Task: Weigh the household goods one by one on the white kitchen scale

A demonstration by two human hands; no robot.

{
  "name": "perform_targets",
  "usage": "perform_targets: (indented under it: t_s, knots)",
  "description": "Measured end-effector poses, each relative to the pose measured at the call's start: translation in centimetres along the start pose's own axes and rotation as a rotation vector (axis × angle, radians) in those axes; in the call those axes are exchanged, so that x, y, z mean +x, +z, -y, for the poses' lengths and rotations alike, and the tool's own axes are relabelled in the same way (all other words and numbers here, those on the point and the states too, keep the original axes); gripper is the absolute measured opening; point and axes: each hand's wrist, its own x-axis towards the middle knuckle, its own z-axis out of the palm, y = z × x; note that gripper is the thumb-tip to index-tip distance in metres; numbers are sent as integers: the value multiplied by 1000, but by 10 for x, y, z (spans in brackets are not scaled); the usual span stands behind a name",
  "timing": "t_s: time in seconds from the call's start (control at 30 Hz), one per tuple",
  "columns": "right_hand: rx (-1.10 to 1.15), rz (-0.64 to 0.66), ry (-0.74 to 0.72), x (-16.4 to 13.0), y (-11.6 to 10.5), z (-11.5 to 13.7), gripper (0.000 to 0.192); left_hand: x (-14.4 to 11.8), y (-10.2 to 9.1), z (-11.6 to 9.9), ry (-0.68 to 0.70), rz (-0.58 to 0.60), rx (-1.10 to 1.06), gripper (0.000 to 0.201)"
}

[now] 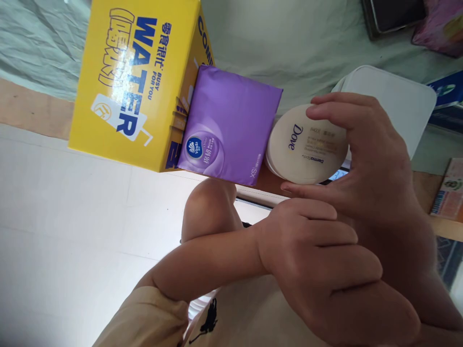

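My right hand (376,149) reaches in from the lower right and grips a round cream jar (307,144) with "Dove" on its pale lid. Its fingers lie along the jar's upper side and the thumb along the lower side. Just left of the jar is a purple tissue pack (231,125) marked Vinda. My left hand (318,260) crosses in front of my body, curled into a fist, below the jar and near my right wrist. Nothing shows sticking out of the fist, and its palm side is hidden.
A yellow carton (133,82) printed "WATER" stands left of the tissue pack. Behind my right hand lies a white rounded-corner object (390,101). A dark device (394,19), a pink package (441,29) and a blue box (448,91) sit at the right on the green cloth (275,43).
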Motion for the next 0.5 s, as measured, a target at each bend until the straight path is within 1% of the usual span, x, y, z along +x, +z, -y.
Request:
perform_targets:
  t_s: [0.03, 0.07, 0.1, 0.17, 0.2, 0.3, 0.33, 0.4, 0.47, 0.5]
  knots:
    - [-5, -1, -21, 0, 0, -1, 72, 0, -1, 0, 10, -132, -8, 44]
    - [-8, -6, -58, 0, 0, -3, 72, 1, -3, -1, 4, -237, -4, 43]
    - [-13, -12, -88, 0, 1, -6, 73, 3, -4, -1, -11, -293, 13, 42]
    - [-30, -25, -117, 0, 2, -11, 74, 8, -7, -1, -39, -294, 61, 42]
    - [-40, -28, -119, 0, 3, -13, 74, 10, -8, -1, -24, -309, 64, 41]
    - [-44, -39, -112, 0, 5, -15, 72, 11, -5, 0, 84, -392, 26, 39]
    - [-36, -47, -112, 0, 5, -14, 71, 9, -2, -1, 113, -383, 17, 39]
    - [-24, -65, -104, -1, 7, -14, 69, 3, 5, -2, 132, -280, 32, 40]
    - [-25, -63, -97, -1, 8, -15, 70, -2, 11, -3, 95, -183, 75, 43]
    - [-27, -50, -90, -1, 8, -15, 72, -3, 14, -4, 79, -179, 85, 43]
